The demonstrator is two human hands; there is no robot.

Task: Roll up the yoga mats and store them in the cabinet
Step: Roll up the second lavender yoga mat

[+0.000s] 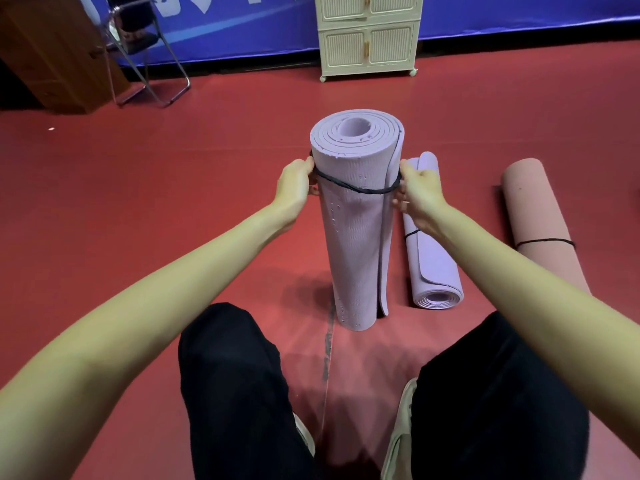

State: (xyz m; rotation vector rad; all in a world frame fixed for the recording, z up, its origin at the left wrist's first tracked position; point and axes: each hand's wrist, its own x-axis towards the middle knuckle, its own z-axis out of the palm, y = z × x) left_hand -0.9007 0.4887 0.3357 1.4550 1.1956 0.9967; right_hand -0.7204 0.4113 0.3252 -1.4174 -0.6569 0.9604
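A: Where is the mat being worked on?

B: The rolled lilac mat (356, 216) stands upright on the red floor (173, 202), right between the person's knees, and both hands meet it near its upper end.

A: And how do the hands hold it?

B: The left hand (294, 187) curls its fingers round a black cord (356, 188) at the left side of the roll. The right hand (417, 194) pinches the same cord at the right side. The cord runs across the front of the roll from one hand to the other, sagging a little toward the right one.

A: Anything beside the right hand?

B: Just beyond and below it a second lilac mat (434, 254) lies rolled on the floor, with a dark cord round it. Farther out on that side lies a pink rolled mat (540, 230), also tied with a cord.

A: And the cabinet?

B: The cream cabinet (369, 39) stands well beyond the hands, straight ahead against a blue banner (242, 26), its doors closed. Off past the left hand stands a folding chair (145, 46).
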